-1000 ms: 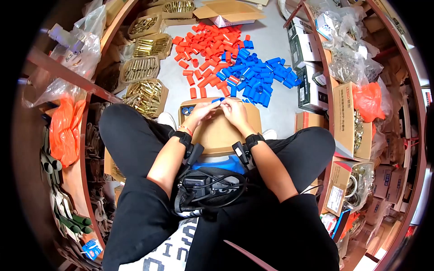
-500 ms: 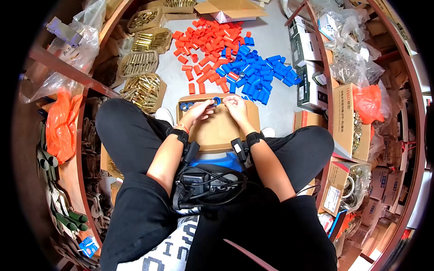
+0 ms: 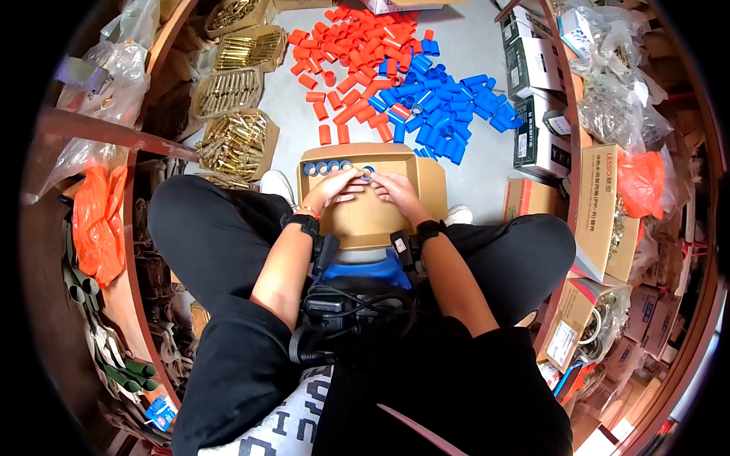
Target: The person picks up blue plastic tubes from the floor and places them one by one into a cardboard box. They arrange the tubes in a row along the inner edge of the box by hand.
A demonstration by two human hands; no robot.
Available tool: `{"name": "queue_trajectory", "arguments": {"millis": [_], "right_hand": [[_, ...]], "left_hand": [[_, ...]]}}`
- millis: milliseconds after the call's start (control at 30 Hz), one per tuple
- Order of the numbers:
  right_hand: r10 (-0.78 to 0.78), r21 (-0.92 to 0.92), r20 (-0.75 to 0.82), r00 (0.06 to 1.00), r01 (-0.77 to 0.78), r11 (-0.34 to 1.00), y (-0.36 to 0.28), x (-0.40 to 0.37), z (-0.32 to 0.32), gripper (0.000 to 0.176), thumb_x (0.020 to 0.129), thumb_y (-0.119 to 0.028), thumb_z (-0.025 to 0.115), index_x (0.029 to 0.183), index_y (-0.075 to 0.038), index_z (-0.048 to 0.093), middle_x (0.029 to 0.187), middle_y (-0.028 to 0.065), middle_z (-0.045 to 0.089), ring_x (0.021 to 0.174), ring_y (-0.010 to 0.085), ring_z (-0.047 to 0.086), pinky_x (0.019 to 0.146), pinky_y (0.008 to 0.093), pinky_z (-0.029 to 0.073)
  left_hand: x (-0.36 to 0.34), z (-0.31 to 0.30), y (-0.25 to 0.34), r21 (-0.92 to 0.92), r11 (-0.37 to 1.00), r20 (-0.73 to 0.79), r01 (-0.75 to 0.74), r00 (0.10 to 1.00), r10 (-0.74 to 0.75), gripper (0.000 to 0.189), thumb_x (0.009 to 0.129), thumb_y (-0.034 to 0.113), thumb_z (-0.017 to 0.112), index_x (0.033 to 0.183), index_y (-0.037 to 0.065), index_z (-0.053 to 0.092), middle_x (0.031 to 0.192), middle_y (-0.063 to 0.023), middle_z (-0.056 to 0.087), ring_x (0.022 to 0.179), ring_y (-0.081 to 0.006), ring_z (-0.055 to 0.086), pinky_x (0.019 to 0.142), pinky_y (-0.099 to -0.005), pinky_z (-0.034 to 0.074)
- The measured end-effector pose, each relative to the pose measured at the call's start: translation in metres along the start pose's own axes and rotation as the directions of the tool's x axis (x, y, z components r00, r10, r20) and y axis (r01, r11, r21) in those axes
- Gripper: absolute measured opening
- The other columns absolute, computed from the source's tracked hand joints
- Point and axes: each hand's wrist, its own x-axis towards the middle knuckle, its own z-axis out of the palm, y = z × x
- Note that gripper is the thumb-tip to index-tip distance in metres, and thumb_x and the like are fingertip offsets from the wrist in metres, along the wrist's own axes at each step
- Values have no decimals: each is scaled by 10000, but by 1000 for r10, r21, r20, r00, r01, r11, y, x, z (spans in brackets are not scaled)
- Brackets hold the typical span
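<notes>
An open cardboard box (image 3: pixel 372 242) sits between the legs. Several blue fittings (image 3: pixel 322 167) stand in a row along its far left edge. One more blue fitting (image 3: pixel 368 172) is upright above the box, right of that row, between the fingertips of both hands. My left hand (image 3: pixel 340 186) is closed on it from the left, its fingers bent. From the right, my right hand (image 3: pixel 397 190) pinches the same fitting. Beyond the box, red fittings (image 3: pixel 351 61) and blue fittings (image 3: pixel 441 106) lie loose in a heap on the floor.
Boxes of brass parts (image 3: pixel 236 144) line the left side. Dark boxes (image 3: pixel 541 137) stand on the right, by a shelf with a cardboard carton (image 3: pixel 597 205) and an orange bag (image 3: pixel 640 182). Another orange bag (image 3: pixel 99 224) hangs at the left. Legs flank the box.
My right hand has come in to the fitting, where its fingers were raised apart from it before. The view has shifted slightly, and more of the row of fittings shows.
</notes>
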Motion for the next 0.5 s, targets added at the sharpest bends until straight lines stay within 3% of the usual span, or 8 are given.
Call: {"name": "queue_trajectory", "arguments": {"millis": [100,167,233,267,300,500], "right_hand": [[65,77,-7,998,-64,995,9,9,-2,287,726,-302,574,848,-43,553,735,0,542,620,48,481,539,166,390],[88,128,-11,996,-86,988,14,15,-3,302,715,-297,585,853,-30,552,766,15,540,653,67,483,567,183,396],[27,131,-20,999,-24,991,28,29,-5,305,715,-289,584,873,-30,544,781,18,541,659,76,488,577,189,403],[-2,135,-29,1000,6,991,37,33,-7,307,714,-284,584,882,-31,540,789,20,541,662,80,490,582,191,406],[89,359,18,996,-90,929,39,38,-6,316,712,-270,585,902,-24,529,815,33,544,672,90,499,590,197,412],[183,345,-82,980,-145,928,48,58,-6,301,719,-231,578,904,-3,511,814,53,537,734,114,516,649,221,420]], "left_hand": [[5,-1,-2,-9,998,12,55,998,-54,352,784,360,417,1059,142,450,1064,15,492,983,-114,435,813,-270,349],[18,-11,-13,-49,999,83,2,997,2,351,788,356,413,1065,142,443,1069,13,490,983,-114,433,812,-270,350],[28,-19,-20,-89,996,153,-11,988,24,359,794,363,418,1080,147,427,1087,12,479,978,-110,431,811,-272,350],[34,-21,-24,-107,994,126,34,992,-20,365,794,366,423,1085,146,423,1093,12,474,975,-109,431,810,-272,351],[28,-14,-16,-124,989,101,77,993,-64,371,795,369,427,1090,145,419,1100,13,468,972,-109,432,809,-273,351],[47,-26,-31,-112,973,21,203,979,-202,388,789,360,463,1104,138,414,1111,46,454,950,-108,442,794,-272,353]]}}
